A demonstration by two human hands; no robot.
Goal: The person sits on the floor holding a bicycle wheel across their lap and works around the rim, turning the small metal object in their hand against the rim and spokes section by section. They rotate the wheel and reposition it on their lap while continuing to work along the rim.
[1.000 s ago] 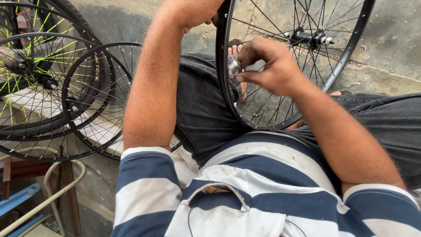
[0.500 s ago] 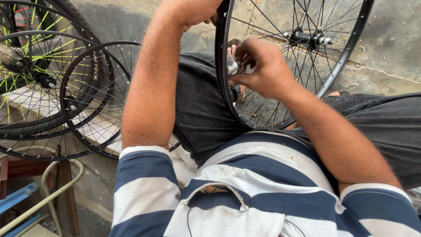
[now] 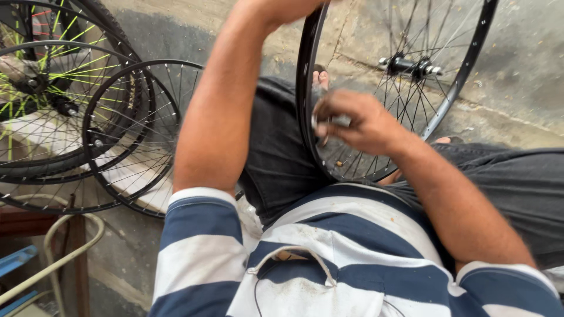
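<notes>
A black bicycle wheel point(image 3: 305, 76) with thin spokes and a silver hub point(image 3: 411, 66) stands upright between my knees. My right hand point(image 3: 358, 123) is closed around a small silver metal tool point(image 3: 336, 121) and presses it against the inner side of the rim, low on its left. My left hand point(image 3: 288, 7) reaches up to the top of the rim and grips it there; its fingers are mostly cut off by the frame's top edge. I am seated, in a blue and white striped shirt and dark shorts.
Several other wheels lean at the left, one with yellow-green spokes point(image 3: 53, 76) and a smaller black one point(image 3: 135, 135). A pale metal tube frame point(image 3: 70, 252) and a blue object point(image 3: 17, 261) are at the lower left. A sandalled foot point(image 3: 320, 76) rests on the concrete floor.
My right hand has slid a little down the rim with the tool and turned at the wrist. The left arm and the wheel have stayed in place.
</notes>
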